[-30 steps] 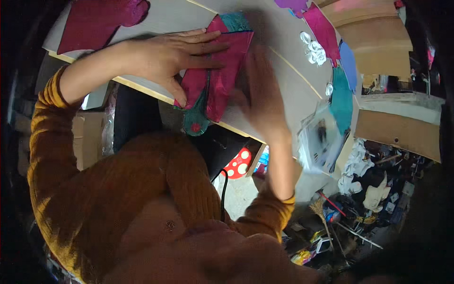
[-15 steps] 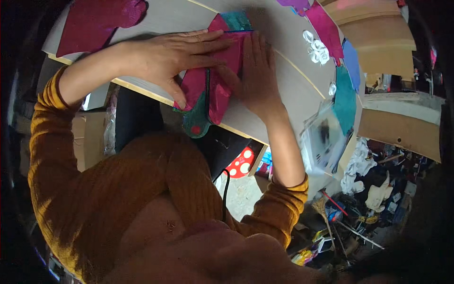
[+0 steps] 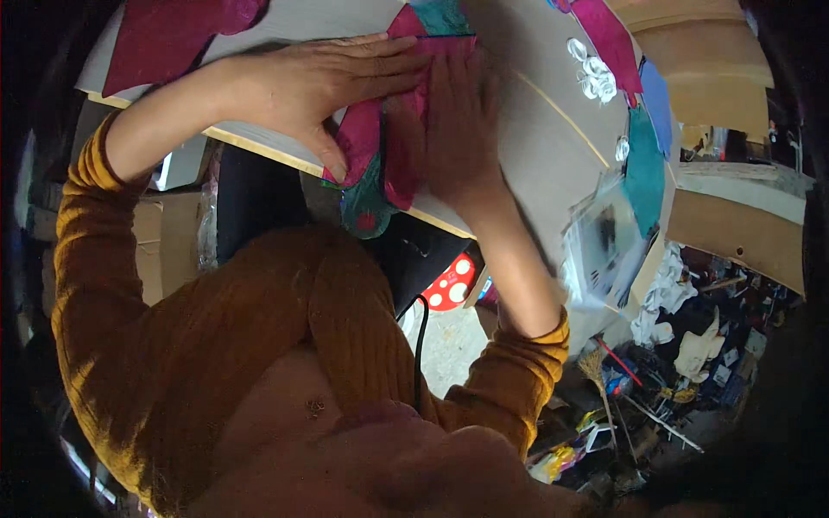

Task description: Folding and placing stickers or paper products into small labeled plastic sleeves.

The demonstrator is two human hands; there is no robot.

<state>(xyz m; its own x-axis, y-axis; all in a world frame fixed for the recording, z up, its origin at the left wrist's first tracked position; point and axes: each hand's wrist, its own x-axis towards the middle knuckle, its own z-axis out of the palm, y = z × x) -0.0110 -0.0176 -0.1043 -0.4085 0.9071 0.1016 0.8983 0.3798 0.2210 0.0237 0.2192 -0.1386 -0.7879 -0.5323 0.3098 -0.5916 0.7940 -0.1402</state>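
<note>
Magenta-and-teal piece flat under two hands at the table edge

The magenta-and-teal piece (image 3: 361, 129) lies on the grey table (image 3: 557, 138), at the edge nearest the person. Its long axis runs from the far side towards the person's body, leaning so that the far end sits farther right. A teal patch (image 3: 442, 15) marks that far end; a rounded teal tab (image 3: 367, 216) with a reddish spot forms the near end, pointing at the person and jutting past the table edge.

The left hand (image 3: 311, 86) lies palm down, thumb wide of the fingers, its fingertips on the magenta part. The right hand (image 3: 462, 129) is extended over the right side of the piece, fingers straight and close together; its fingertips are blurred. Neither hand is closed around anything. A maroon sheet (image 3: 164, 43) lies to the left, white loops (image 3: 591, 73) well to the right.
</note>
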